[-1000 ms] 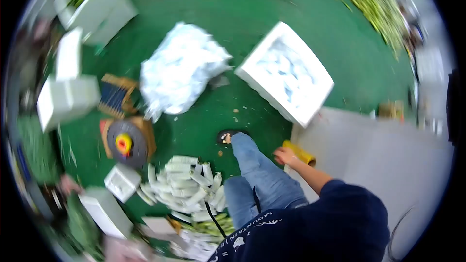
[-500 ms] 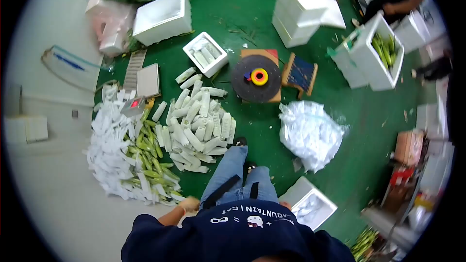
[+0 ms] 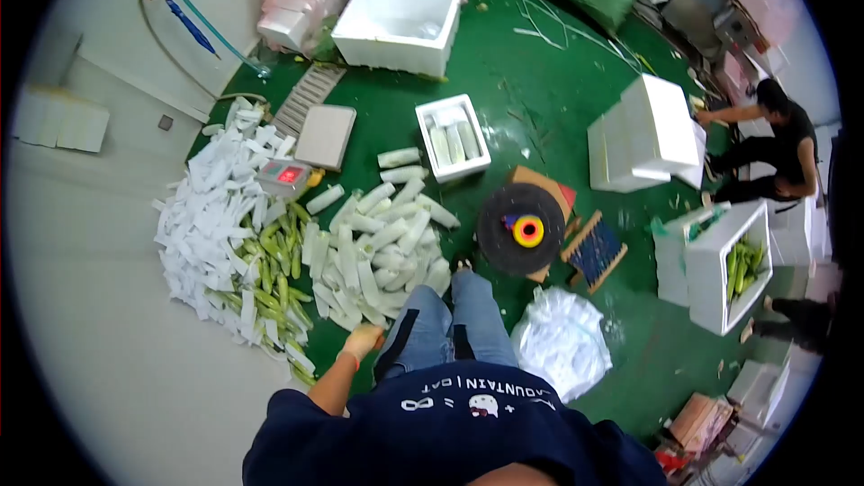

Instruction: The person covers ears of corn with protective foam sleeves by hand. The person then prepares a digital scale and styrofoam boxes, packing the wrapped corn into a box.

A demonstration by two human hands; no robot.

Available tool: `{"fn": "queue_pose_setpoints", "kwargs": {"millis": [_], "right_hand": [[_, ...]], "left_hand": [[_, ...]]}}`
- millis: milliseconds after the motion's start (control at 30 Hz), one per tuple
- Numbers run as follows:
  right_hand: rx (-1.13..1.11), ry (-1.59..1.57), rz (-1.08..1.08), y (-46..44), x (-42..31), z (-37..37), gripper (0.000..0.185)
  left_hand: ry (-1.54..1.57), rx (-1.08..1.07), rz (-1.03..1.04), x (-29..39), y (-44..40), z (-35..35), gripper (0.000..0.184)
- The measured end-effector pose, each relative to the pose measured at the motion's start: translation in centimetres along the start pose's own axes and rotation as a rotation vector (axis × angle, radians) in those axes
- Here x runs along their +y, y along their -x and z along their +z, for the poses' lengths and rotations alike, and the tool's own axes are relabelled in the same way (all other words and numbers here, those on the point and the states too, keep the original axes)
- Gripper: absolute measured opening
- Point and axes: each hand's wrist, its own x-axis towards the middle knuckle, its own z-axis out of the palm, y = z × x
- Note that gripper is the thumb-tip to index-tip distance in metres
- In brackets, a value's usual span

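Here, the left hand (image 3: 364,340) hangs beside the left leg of the jeans (image 3: 416,328), its fingers seemingly curled, though I cannot tell whether it grasps anything; the right hand is out of view. The heap of foam-netted vegetables (image 3: 382,247) lies just beyond that hand, its near edge close to the legs and its left edge bordering the loose green vegetables (image 3: 281,252), with white net sleeves (image 3: 211,225) spread farther left. Past the heap's far edge stands a small foam box (image 3: 463,169) of more netted ones. Green floor (image 3: 531,81) stretches broadly between this box and the stacked foam boxes (image 3: 621,148), while the black disc (image 3: 497,247) bearing a yellow tape roll (image 3: 528,232) and the plastic bag (image 3: 562,342) narrow the room at right
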Motion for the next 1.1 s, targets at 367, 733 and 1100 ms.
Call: {"fn": "queue_pose_setpoints", "kwargs": {"millis": [367,733,1100], "right_hand": [[0.072,-0.501,0.388,-16.6,-23.2,-20.6,0.02],[0.195,-0.22,-0.243,-47.5,-63.2,-19.8,0.024],[0.263,0.98,-0.444,-105.1,-85.4,-8.1,0.044]], "left_hand": [[0.585,0.291,-0.646,0.9,-2.5,-6.9,0.021],[0.141,0.484,0.096,26.2,-28.4,-35.9,0.035],[1.082,-0.42,-0.139,31.6,-55.4,-42.6,0.035]]}}
